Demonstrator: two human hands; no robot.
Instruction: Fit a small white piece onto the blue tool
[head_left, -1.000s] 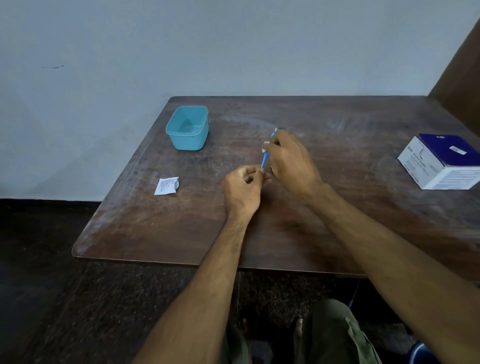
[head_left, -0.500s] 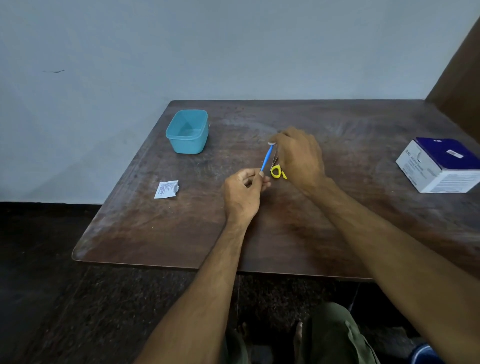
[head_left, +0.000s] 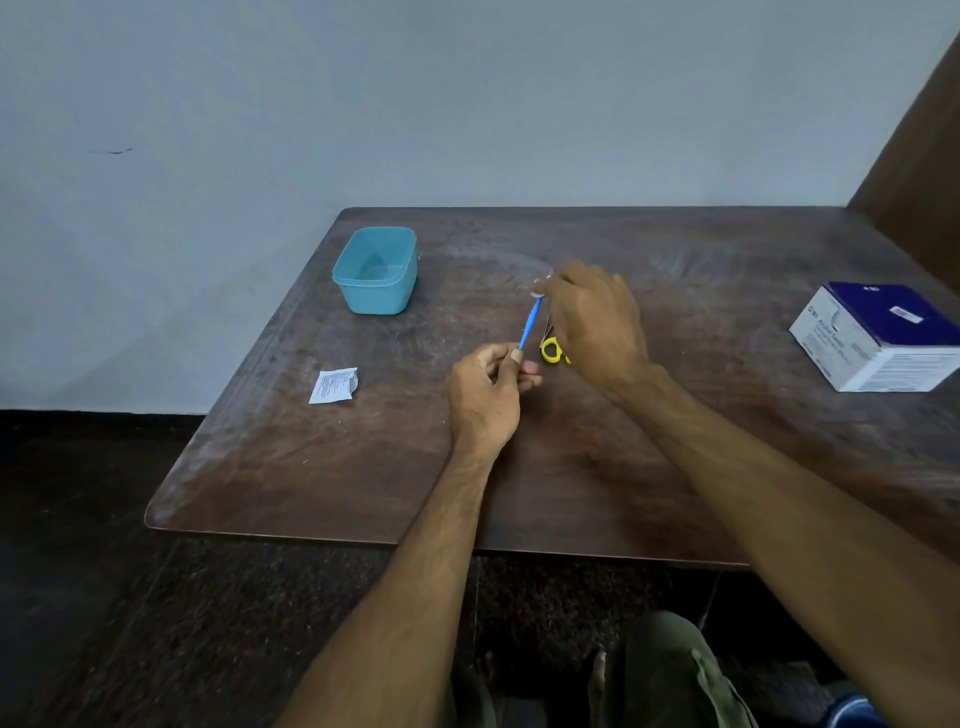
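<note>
The left hand (head_left: 485, 402) pinches the lower end of a thin blue plastic stick (head_left: 531, 326) between thumb and curled fingers (head_left: 517, 358). Its long axis tilts up and away, ending in a small pale tip just under the right hand (head_left: 592, 325). Whether that hand's fingers close on the tip cannot be told. Yellow loop handles (head_left: 550, 349) show beneath its palm, above the scuffed brown wooden worktop (head_left: 571, 467). Left of the fingers lie a torn white sachet (head_left: 334, 385) and a rounded teal plastic tub (head_left: 375, 270).
</note>
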